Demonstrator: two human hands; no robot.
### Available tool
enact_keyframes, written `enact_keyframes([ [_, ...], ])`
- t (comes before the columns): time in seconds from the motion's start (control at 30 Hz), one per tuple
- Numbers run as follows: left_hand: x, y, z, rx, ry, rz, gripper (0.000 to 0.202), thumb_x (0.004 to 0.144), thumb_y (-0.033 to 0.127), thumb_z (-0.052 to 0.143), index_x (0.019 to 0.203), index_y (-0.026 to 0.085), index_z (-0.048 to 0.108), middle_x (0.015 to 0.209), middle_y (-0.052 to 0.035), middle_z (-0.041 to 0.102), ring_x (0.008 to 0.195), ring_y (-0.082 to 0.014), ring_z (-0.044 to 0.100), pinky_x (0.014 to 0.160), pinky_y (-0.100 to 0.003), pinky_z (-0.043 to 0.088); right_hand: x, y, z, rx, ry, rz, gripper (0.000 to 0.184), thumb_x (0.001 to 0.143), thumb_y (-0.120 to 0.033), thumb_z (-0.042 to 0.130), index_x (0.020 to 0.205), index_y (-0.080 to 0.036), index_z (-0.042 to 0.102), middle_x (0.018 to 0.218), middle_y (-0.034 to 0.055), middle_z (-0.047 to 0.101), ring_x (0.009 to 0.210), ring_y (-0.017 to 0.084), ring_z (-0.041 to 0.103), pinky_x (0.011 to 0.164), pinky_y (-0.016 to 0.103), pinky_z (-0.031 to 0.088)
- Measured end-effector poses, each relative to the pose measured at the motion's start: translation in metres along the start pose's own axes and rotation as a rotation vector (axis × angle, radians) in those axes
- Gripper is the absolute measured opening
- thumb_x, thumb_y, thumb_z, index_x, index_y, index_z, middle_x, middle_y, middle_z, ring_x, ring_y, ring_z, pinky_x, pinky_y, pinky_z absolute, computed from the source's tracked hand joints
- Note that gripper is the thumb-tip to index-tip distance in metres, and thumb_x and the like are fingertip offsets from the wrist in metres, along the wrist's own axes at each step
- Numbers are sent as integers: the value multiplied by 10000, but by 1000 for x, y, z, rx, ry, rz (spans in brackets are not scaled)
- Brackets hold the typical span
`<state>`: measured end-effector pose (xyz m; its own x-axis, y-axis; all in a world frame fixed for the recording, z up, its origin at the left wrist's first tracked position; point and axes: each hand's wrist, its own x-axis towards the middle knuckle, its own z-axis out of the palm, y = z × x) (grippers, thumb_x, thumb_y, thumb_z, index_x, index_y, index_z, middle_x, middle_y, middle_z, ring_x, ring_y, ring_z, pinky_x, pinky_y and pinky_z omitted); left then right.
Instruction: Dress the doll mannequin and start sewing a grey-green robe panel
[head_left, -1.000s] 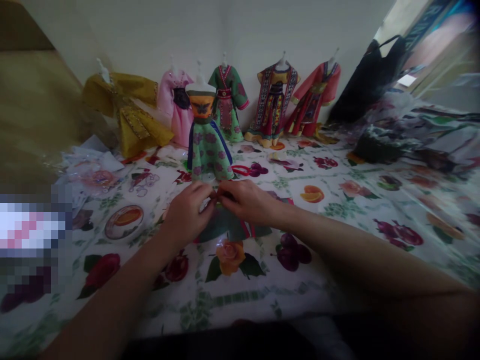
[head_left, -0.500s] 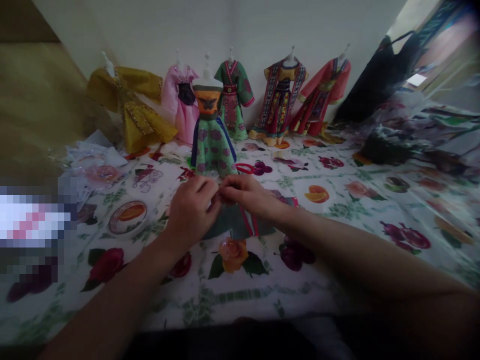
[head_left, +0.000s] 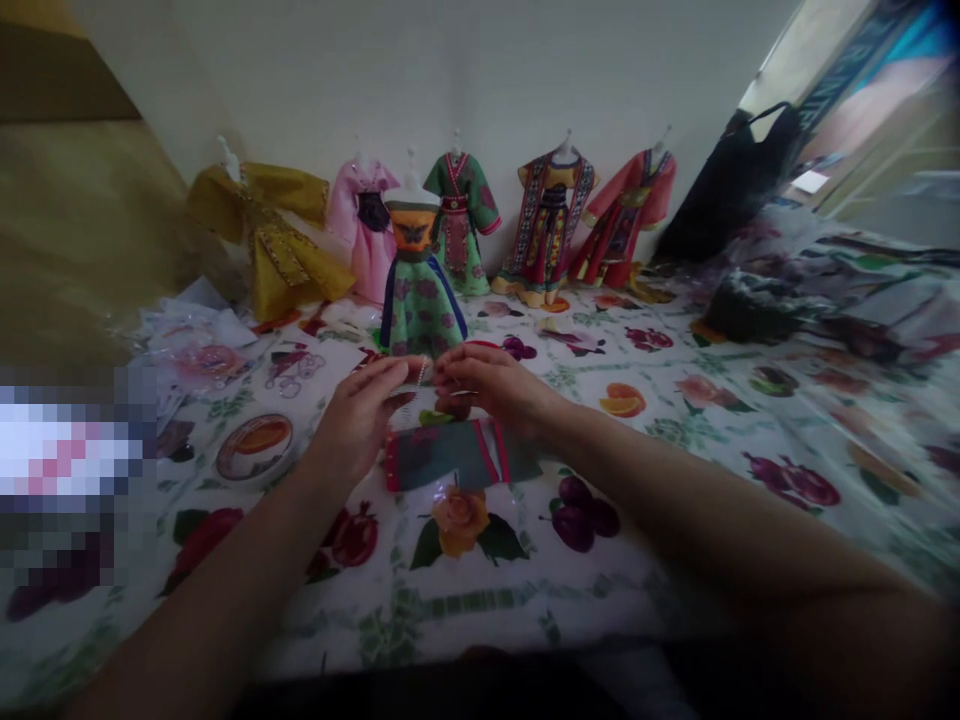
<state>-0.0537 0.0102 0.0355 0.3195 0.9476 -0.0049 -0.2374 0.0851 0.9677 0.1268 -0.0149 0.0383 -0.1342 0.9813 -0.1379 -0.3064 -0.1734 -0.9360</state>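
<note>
- Presently at centre: left hand [head_left: 358,420], palm turned inward and partly up, forearm rising from the lower left, fingers [head_left: 382,385] extended almost flat toward the middle.
- Right hand [head_left: 484,385], back upward, forearm reaching in from the lower right, fingers [head_left: 454,375] gently curled and pointing toward the left hand.
- Between the hands: thin pale strand [head_left: 421,385], too small to identify. Fingertips of both hands sit just beside it, only slightly parted; which hand has hold of it cannot be told.
- Directly below the hands, untouched: flat dark teal fabric panel [head_left: 454,455] with red trim, lying on a floral-printed cloth [head_left: 450,610].
- Just beyond the hands: miniature dress on a white dress form [head_left: 418,300], orange bodice, green floral skirt, upright.
- Along the wall behind it: five more miniature garments on stands, yellow [head_left: 266,240], pink [head_left: 364,235], green [head_left: 459,225], patterned red [head_left: 546,215], coral [head_left: 622,205].
- Far right: black bag [head_left: 731,180].
- Far left: loose clear plastic packets [head_left: 195,325].
</note>
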Motion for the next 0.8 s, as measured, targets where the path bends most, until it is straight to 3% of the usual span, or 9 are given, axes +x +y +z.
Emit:
enact_keyframes([
  [0.1,-1,1,1,-57,-54,-27,136,805,305,707,900,250,787,1070,-16,730,1046,-180,616,898,-296,473,-2,2,2,61,-36,-19,223,733,-245,779,899,-220,633,923,27,697,868,160,646,743,293,529],
  [0.23,-2,-3,2,-17,-134,-1,209,831,306,689,1021,273,770,1217,-22,707,1156,-213,609,956,-339,482,-3,6,3,127,-66,-16,279,726,-242,802,936,-227,619,886,3,685,863,138,641,770,274,515],
  [0.47,0,-14,-2,322,-188,138,356,882,283,602,1230,273,672,1371,-65,634,1246,-256,597,960,-414,537,1,6,0,149,-38,-15,319,715,-239,807,921,-223,564,775,-20,651,691,122,619,691,280,530],
  [0.67,3,-16,-8,624,-178,268,364,896,333,583,1228,203,655,1296,-99,674,1209,-258,618,1015,-446,492,-3,-6,-2,62,-13,10,290,719,-161,762,916,-212,555,767,-9,659,674,118,606,647,263,529],
  [0.8,-2,-11,-5,799,-159,348,366,893,348,586,1221,194,637,1202,-106,714,1052,-250,691,883,-404,545,-3,-15,-4,2,-30,36,296,705,-134,760,918,-201,565,765,-8,668,649,104,599,618,235,511],
])
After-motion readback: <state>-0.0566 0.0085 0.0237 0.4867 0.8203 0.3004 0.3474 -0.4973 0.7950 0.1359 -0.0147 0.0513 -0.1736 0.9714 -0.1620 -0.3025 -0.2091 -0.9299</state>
